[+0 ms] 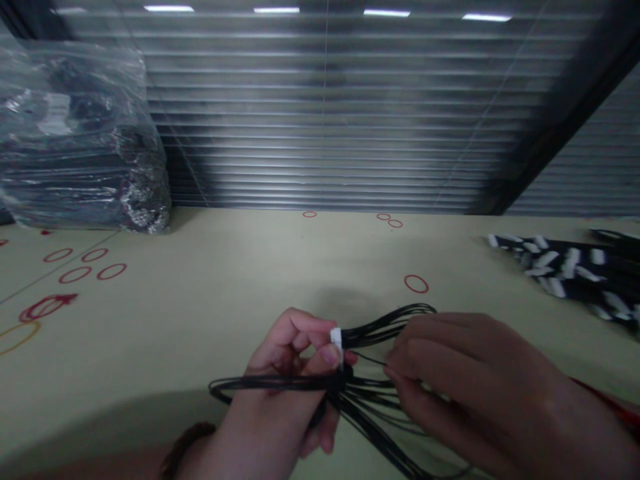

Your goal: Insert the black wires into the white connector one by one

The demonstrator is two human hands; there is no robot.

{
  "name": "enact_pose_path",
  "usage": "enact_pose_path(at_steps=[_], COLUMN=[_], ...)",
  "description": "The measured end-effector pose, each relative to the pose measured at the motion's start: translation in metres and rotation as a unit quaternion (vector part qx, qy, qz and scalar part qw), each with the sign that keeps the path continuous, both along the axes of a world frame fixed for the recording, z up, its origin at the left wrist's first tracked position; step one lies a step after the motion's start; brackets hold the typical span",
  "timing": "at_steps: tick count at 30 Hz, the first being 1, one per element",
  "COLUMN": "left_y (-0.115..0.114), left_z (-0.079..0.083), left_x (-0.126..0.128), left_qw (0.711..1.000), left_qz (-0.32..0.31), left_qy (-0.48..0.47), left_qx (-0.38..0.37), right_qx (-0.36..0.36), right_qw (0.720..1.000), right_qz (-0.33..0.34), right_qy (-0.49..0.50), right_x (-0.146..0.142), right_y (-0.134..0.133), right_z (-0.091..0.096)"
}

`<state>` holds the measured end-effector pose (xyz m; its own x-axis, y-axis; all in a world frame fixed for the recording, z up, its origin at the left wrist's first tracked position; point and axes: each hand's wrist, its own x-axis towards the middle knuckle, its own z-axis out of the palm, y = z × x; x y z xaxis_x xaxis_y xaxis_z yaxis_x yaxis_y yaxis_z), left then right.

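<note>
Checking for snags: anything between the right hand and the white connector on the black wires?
Nothing solid. In the gap, a thin black wire runs from the white connector toward the right hand, and a loop of black wires arcs just beyond it. The left hand pinches the connector from the far side.

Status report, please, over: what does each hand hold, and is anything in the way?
Left hand: grip on white connector, black wires. Right hand: fingers on the wires. Connector-wire pile far right, apart from hands.
</note>
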<state>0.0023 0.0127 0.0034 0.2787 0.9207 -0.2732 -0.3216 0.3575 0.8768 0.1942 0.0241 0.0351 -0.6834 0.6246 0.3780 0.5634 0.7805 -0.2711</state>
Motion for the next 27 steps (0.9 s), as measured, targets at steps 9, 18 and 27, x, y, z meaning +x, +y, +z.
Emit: enact_pose_path(at_steps=[9,18,27], left_y=[0.001,0.002,-0.001], left_z=[-0.001,-0.005,-0.003], left_x=[0.000,0.003,0.006], left_qw=[1.000,1.000,0.999], left_qz=[-0.016,-0.021,0.010], left_qy=[-0.012,0.000,0.019], left_qx=[-0.003,0.017,0.050], right_qx=[0.017,0.080,-0.048], right_qw=[1.000,0.996,0.996], right_qz=[-0.021,-0.049,-0.063], right_qy=[-0.004,-0.012,0.043], right_x=[-0.003,-0.013,-0.027], right_y=[-0.001,-0.001,-0.017], right_z=[-0.001,0.002,-0.014])
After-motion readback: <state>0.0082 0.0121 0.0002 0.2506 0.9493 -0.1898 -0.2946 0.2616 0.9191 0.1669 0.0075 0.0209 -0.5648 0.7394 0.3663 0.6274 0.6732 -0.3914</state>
